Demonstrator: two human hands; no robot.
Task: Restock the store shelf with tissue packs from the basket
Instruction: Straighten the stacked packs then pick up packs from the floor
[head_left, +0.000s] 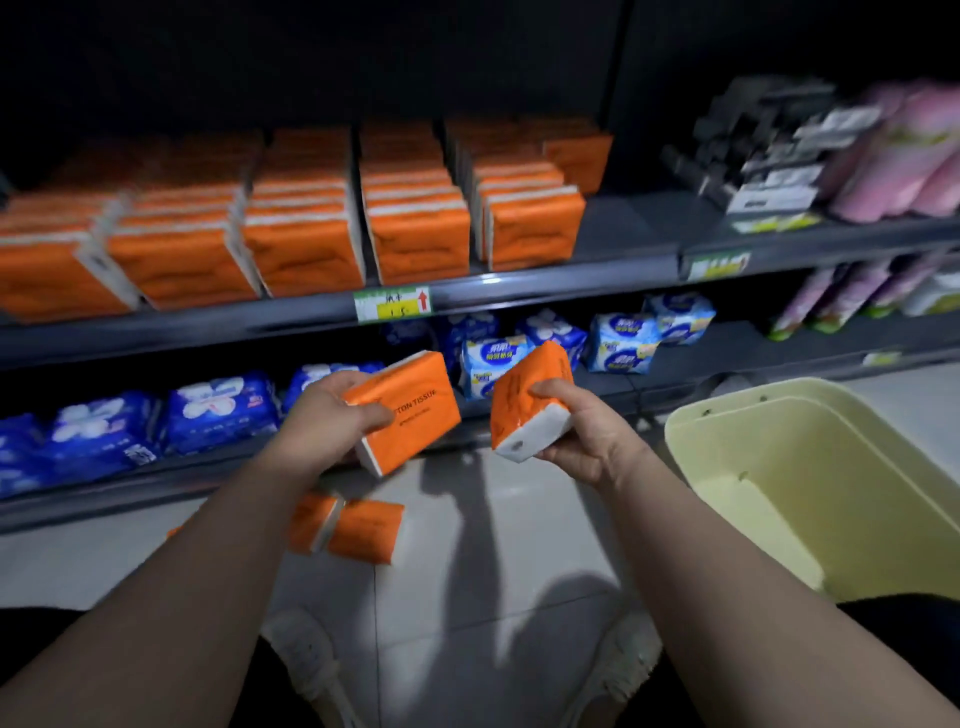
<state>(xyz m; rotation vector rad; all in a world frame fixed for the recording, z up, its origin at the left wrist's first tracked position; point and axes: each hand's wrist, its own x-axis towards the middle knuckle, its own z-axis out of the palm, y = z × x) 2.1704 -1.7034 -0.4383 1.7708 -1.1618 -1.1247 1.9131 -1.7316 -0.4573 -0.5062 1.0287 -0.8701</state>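
Orange plastic-wrapped tissue pack (408, 410), head view: gripped in the left hand (327, 415), thumb on its broad face. The right hand (582, 441) grips a second orange pack (524, 400), below the grey metal shelf (628, 228). Likely light, squashy, slick-filmed; hold across broad faces.

Two held tissue packs (402, 410), two floor packs (363, 530) plainly seen, one basket (779, 441), two shoes (306, 660)

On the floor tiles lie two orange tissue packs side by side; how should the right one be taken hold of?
Probably from above, thumb on the near edge and fingers on the far edge of the right floor pack. It lies flat, broad face up, and those edges are free, while its left side sits against the neighbouring pack.
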